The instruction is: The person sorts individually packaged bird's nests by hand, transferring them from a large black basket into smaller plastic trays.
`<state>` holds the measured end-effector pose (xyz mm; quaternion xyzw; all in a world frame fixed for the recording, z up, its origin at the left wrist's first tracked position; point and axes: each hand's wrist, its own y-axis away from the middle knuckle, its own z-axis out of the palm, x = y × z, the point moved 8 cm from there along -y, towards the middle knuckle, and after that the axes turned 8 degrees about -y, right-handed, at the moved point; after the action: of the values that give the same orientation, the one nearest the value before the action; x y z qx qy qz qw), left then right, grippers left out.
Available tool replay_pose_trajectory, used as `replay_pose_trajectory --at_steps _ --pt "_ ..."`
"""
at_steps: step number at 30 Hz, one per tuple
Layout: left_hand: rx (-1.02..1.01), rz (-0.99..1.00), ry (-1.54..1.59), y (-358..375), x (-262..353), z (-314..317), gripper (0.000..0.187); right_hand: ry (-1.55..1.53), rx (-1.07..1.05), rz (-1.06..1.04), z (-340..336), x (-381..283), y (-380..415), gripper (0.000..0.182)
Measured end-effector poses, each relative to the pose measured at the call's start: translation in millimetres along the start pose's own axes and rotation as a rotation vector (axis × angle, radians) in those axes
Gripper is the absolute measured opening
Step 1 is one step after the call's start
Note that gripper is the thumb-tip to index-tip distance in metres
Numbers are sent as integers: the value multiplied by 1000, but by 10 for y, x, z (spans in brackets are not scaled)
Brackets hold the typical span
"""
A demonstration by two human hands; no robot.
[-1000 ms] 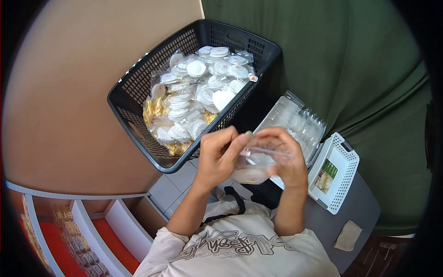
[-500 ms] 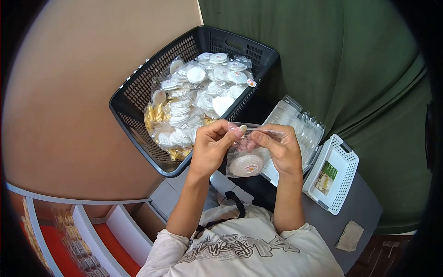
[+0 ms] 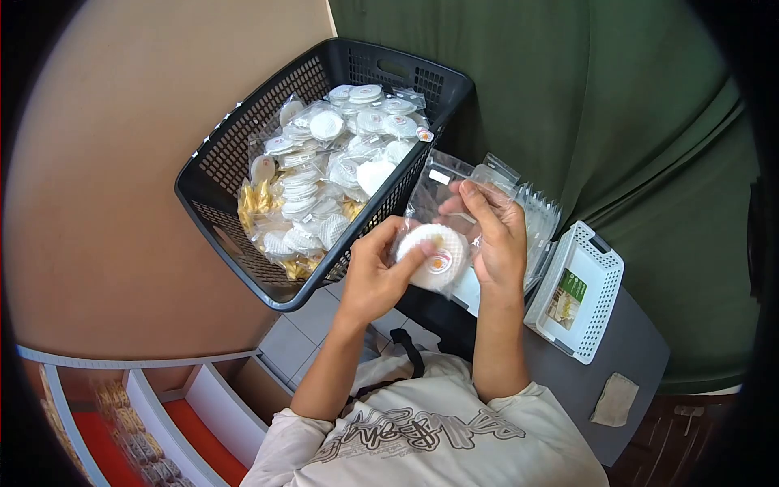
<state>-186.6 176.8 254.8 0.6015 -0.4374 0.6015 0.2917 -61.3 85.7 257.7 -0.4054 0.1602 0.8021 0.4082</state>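
Between my hands is a clear plastic bag [image 3: 439,175] with round white textured discs [image 3: 430,243] inside and a small printed sticker on them. My left hand [image 3: 381,272] pinches the bag's lower left part, thumb lying on the top disc. At the bag's right side, my right hand [image 3: 497,235] holds the plastic between thumb and fingers, partly seen through the film. Beyond them, a black basket [image 3: 280,296] holds many similar bagged white discs [image 3: 327,126] and some gold-coloured pieces [image 3: 258,203].
Clear plastic sleeves [image 3: 542,223] stand in a row behind my right hand. A white perforated basket [image 3: 599,312] with a green card sits on the grey table [image 3: 568,377], near a beige cloth [image 3: 615,399]. Compartmented shelving [image 3: 223,406] is at lower left.
The bag has been turned so its empty end points up, with the discs now nearer my left hand. My left thumb moved onto the discs, and my right hand shifted up the bag's side.
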Motion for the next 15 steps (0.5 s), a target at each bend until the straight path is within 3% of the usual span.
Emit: replay_pose_trajectory --at_steps 4,7,9,15 --pt "409 93 23 -44 -46 -171 16 63 2 -68 51 38 140 36" --pt "456 110 15 -60 -40 -157 15 372 4 -186 97 138 243 40" --pt "511 155 -111 -35 -27 -156 15 354 20 -184 126 177 261 38" --pt "467 127 19 -69 -140 -239 16 221 -82 -82 119 295 304 40"
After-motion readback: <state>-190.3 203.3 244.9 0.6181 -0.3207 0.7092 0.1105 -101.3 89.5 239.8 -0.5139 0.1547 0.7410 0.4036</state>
